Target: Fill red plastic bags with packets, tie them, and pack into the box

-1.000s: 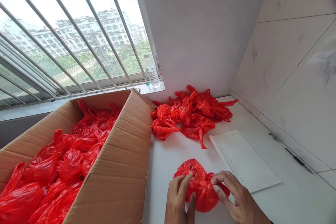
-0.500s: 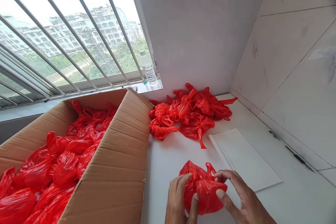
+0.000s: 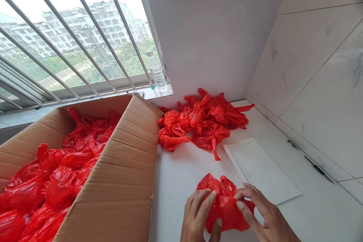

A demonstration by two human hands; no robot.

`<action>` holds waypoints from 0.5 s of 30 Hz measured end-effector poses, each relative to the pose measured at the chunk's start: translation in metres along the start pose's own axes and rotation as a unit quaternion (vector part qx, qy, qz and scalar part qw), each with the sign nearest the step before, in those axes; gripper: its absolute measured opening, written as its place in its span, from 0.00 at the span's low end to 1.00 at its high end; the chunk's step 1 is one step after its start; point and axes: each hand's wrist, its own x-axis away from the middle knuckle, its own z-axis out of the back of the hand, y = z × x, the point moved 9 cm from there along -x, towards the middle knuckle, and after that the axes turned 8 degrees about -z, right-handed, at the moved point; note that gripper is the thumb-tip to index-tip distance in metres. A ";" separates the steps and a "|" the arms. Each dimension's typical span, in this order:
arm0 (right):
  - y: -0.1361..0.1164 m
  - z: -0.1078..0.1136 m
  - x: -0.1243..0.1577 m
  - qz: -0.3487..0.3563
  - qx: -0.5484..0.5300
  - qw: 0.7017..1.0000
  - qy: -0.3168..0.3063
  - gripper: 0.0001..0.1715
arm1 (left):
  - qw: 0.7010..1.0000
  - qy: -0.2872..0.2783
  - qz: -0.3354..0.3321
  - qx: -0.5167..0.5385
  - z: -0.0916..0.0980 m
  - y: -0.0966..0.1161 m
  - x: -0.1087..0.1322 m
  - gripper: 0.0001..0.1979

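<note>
A red plastic bag (image 3: 224, 211) rests on the white tabletop between my hands, bulging with contents I cannot make out. My left hand (image 3: 197, 215) curls round its near left side, fingers on top and thumb in front. On the right side, my right hand (image 3: 259, 210) pinches the bag's plastic between thumb and forefinger. One handle loop sticks up at the back of the bag. Farther back against the wall lies a heap of similar red bags (image 3: 204, 117), some with handles loose.
An open cardboard box (image 3: 121, 181) full of red bags stands on the left. Right of my hands lie a spiral notebook (image 3: 263, 170) and a black pen (image 3: 319, 168). A water bottle (image 3: 157, 73) stands on the sill by the barred window.
My right thumb and forefinger have closed on the bag's right side and its plastic is pulled out wider to the right. My left fingers have shifted over the top. The view has moved slightly.
</note>
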 end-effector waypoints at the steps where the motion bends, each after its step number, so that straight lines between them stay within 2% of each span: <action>1: -0.002 -0.002 0.001 0.011 0.009 1.000 -0.005 0.09 | 1.000 -0.016 -0.005 0.007 -0.006 0.001 0.001 0.14; 3: 0.000 0.000 0.002 0.001 0.014 1.000 0.007 0.09 | 0.999 -0.037 0.012 0.017 -0.012 -0.003 0.003 0.08; 7: 0.019 0.012 0.007 -0.099 -0.013 0.994 0.052 0.13 | 0.997 -0.025 0.070 0.013 -0.002 -0.014 0.011 0.11; 10: 0.016 0.013 0.009 -0.111 -0.040 0.992 0.046 0.14 | 0.993 -0.018 0.112 0.037 -0.002 -0.017 0.016 0.10; 12: 0.010 0.009 0.008 -0.099 -0.042 0.994 0.033 0.13 | 0.995 -0.039 0.085 0.030 -0.010 -0.010 0.015 0.16; 15: 0.003 0.005 0.006 -0.078 -0.050 0.996 0.012 0.12 | 0.998 -0.059 0.030 0.007 -0.017 0.001 0.012 0.12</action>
